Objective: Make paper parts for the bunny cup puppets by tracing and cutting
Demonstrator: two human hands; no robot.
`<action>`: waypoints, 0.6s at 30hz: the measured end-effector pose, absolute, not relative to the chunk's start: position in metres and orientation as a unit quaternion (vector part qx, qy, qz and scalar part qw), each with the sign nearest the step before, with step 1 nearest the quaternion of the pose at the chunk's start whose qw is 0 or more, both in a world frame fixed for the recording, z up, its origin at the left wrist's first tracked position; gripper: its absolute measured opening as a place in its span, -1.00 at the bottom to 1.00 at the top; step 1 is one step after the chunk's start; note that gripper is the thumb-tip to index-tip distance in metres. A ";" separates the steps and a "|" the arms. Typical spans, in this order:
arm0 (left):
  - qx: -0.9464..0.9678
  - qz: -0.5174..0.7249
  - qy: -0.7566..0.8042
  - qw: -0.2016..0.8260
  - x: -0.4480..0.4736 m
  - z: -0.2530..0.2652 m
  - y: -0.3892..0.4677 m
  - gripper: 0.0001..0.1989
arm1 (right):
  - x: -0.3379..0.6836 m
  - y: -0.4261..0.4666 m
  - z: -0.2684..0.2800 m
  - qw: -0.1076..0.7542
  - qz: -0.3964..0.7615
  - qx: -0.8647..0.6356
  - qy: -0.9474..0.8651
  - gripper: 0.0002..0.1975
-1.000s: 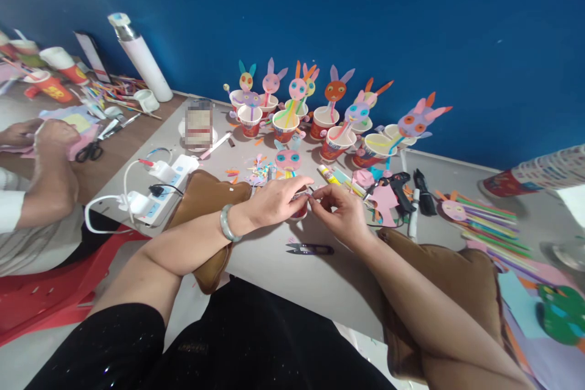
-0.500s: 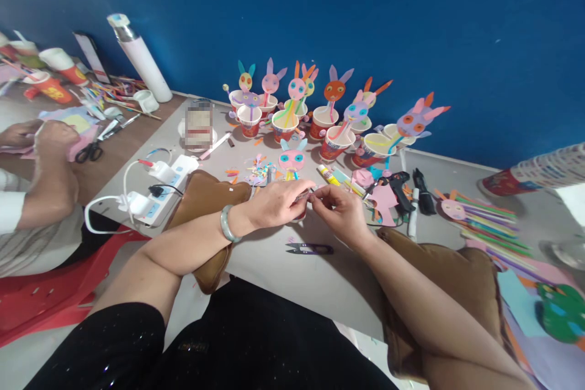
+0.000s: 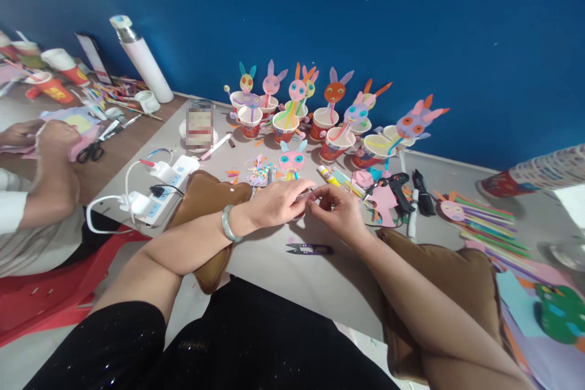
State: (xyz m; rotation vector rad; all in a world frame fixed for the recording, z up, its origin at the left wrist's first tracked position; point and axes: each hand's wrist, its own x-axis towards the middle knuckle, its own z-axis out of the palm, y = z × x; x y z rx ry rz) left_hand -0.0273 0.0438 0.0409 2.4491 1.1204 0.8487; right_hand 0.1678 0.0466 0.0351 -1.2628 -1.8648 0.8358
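Observation:
My left hand, with a bangle at the wrist, is closed around a small paper cup whose red side shows only a little beneath the fingers. Out of that cup rises a pink paper rabbit head with blue eyes and pale blue ears. Thumb and fingers pressed together, my right hand pinches at the cup's right side; whatever lies between those fingertips is too small and covered to name. A pair of thread snips lies on the table just below both hands.
Several cups with paper rabbits line the blue wall. Glue gun, glue stick and paper scraps lie beyond my hands. Brown cushions sit under my arms. A power strip and a co-worker's hands are leftward.
My right fingers have shifted slightly at the cup's side. My left hand keeps its hold, and the things around stay where they were.

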 end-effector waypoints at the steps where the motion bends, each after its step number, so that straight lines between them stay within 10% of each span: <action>1: 0.858 0.298 0.388 0.160 -0.027 0.041 0.044 -0.86 | 0.168 0.047 0.035 0.362 0.323 -0.491 -0.724 -0.85; 18: 0.859 0.409 0.306 0.034 -0.029 0.035 0.047 -0.81 | 0.176 0.054 0.030 0.408 0.279 -0.488 -0.719 -0.80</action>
